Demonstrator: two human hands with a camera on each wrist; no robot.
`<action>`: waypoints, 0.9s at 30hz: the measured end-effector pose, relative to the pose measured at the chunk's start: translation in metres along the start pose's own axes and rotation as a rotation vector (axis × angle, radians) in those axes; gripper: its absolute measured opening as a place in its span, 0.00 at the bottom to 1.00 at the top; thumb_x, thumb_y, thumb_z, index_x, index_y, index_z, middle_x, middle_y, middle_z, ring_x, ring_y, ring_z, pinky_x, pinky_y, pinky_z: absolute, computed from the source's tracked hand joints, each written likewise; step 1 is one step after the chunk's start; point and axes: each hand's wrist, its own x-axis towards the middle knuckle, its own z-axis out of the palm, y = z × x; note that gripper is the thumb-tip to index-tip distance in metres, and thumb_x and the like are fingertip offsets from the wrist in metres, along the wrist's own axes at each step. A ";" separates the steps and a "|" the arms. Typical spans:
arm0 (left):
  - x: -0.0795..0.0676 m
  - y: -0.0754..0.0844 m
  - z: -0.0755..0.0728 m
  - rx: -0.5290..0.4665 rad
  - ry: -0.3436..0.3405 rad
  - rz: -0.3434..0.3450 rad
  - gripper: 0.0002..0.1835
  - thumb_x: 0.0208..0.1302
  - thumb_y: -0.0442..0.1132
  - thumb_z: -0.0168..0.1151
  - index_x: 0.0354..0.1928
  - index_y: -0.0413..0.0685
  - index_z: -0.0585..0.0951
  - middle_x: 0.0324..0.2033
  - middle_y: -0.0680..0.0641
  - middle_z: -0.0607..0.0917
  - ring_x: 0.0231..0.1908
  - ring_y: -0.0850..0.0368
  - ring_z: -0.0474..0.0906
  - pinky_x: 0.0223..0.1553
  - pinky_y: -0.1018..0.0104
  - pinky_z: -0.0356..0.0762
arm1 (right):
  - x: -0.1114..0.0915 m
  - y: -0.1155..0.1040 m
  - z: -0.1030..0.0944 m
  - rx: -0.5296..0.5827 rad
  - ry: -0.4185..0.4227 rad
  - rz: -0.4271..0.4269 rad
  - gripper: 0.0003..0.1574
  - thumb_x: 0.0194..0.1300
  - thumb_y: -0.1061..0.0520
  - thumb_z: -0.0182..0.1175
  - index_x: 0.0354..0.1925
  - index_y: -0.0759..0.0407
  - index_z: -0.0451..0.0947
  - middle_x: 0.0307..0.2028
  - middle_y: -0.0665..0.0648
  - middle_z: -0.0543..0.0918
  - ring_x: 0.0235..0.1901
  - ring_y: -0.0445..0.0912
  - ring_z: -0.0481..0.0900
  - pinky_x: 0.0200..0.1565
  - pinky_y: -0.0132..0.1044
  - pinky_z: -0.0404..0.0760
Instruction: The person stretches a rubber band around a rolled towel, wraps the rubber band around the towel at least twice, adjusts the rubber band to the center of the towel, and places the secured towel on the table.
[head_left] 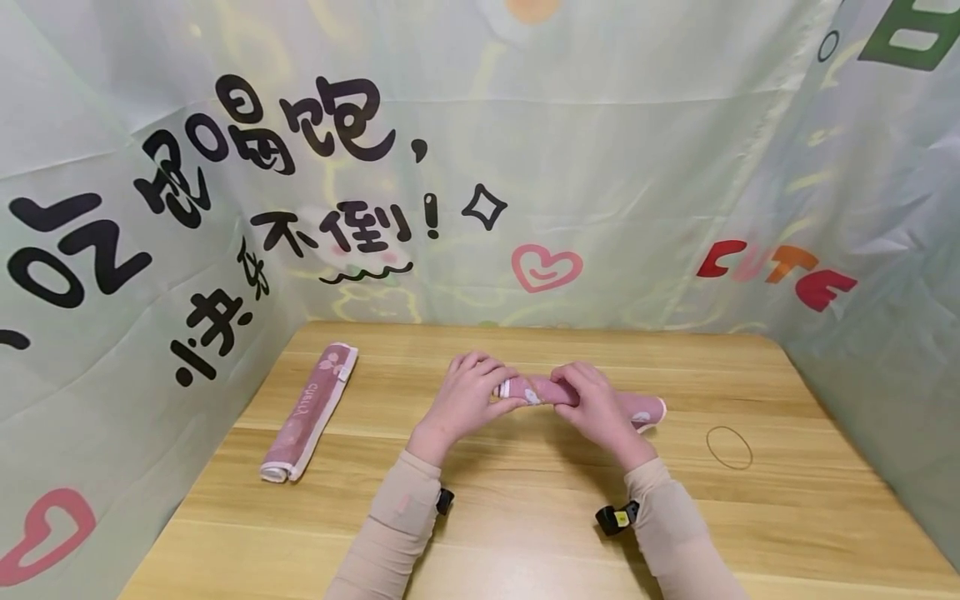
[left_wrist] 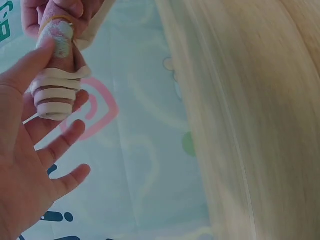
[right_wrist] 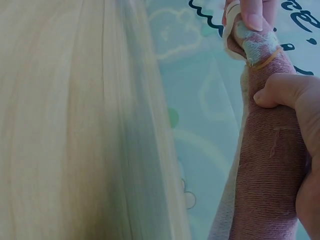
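A pink towel (head_left: 553, 392), rolled into a tube with white edging, is held crosswise in front of me by both hands. My left hand (head_left: 467, 402) pinches its left end; in the left wrist view the thumb lies along the roll and the outer fingers spread away from it. My right hand (head_left: 600, 410) grips the roll around its middle, thumb across the near side. A tan rubber band (right_wrist: 266, 60) circles the roll between the two hands, near the layered left end.
Another rolled pink towel (head_left: 310, 412) with lettering lies at the left of the wooden table (head_left: 517, 533). A loose rubber band (head_left: 708, 442) rests to the right of my right hand. Printed cloth (head_left: 622, 192) hangs around the back and sides.
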 end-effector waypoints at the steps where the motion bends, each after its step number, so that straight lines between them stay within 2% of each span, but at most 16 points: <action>1: 0.000 0.000 0.000 -0.003 -0.021 -0.011 0.24 0.60 0.63 0.62 0.51 0.57 0.83 0.48 0.55 0.86 0.53 0.55 0.74 0.60 0.52 0.69 | 0.000 0.000 0.000 -0.008 0.007 -0.008 0.26 0.40 0.68 0.75 0.40 0.58 0.78 0.38 0.57 0.83 0.42 0.53 0.79 0.48 0.51 0.77; 3: 0.000 0.000 -0.001 -0.011 -0.045 -0.017 0.23 0.60 0.62 0.62 0.50 0.56 0.84 0.47 0.55 0.86 0.53 0.55 0.74 0.61 0.51 0.69 | 0.000 -0.001 0.001 -0.015 0.004 -0.015 0.26 0.40 0.68 0.75 0.41 0.58 0.78 0.38 0.57 0.83 0.42 0.53 0.79 0.48 0.52 0.77; 6: 0.000 -0.001 -0.002 -0.012 -0.039 0.007 0.20 0.61 0.59 0.62 0.47 0.56 0.84 0.46 0.56 0.87 0.53 0.55 0.75 0.63 0.52 0.67 | 0.001 -0.002 0.001 -0.021 -0.024 -0.006 0.26 0.42 0.66 0.74 0.42 0.57 0.78 0.39 0.56 0.82 0.42 0.52 0.79 0.48 0.50 0.77; 10: -0.001 -0.002 -0.002 0.015 0.036 0.070 0.15 0.61 0.54 0.65 0.45 0.55 0.85 0.44 0.56 0.88 0.52 0.55 0.76 0.64 0.51 0.67 | 0.002 -0.004 0.002 0.033 -0.061 0.009 0.26 0.45 0.66 0.74 0.44 0.57 0.76 0.41 0.56 0.81 0.44 0.50 0.78 0.48 0.47 0.79; 15: -0.002 -0.004 0.000 0.035 0.118 0.116 0.13 0.58 0.50 0.68 0.42 0.55 0.85 0.42 0.56 0.88 0.51 0.54 0.76 0.62 0.52 0.68 | 0.003 -0.012 0.002 0.173 -0.085 0.037 0.24 0.51 0.61 0.73 0.46 0.57 0.76 0.45 0.55 0.80 0.47 0.48 0.76 0.49 0.46 0.79; 18: -0.002 -0.004 0.001 0.043 0.139 0.131 0.13 0.58 0.52 0.67 0.41 0.56 0.85 0.41 0.57 0.88 0.51 0.55 0.77 0.62 0.52 0.69 | 0.004 -0.018 0.003 0.210 -0.072 0.059 0.20 0.54 0.58 0.73 0.44 0.56 0.76 0.46 0.55 0.79 0.48 0.48 0.75 0.49 0.45 0.78; 21: -0.001 -0.002 0.003 0.054 0.162 0.150 0.12 0.60 0.53 0.66 0.40 0.56 0.85 0.40 0.58 0.89 0.50 0.56 0.77 0.61 0.52 0.69 | 0.005 -0.022 0.006 0.194 -0.033 0.051 0.17 0.54 0.57 0.73 0.39 0.55 0.76 0.43 0.53 0.79 0.46 0.46 0.74 0.46 0.41 0.78; 27: 0.000 0.001 0.004 0.081 0.203 0.192 0.10 0.59 0.52 0.67 0.39 0.57 0.86 0.39 0.60 0.89 0.48 0.57 0.78 0.60 0.54 0.70 | 0.005 -0.024 0.007 0.168 0.010 0.028 0.13 0.56 0.60 0.70 0.36 0.54 0.75 0.39 0.51 0.77 0.39 0.41 0.71 0.38 0.34 0.75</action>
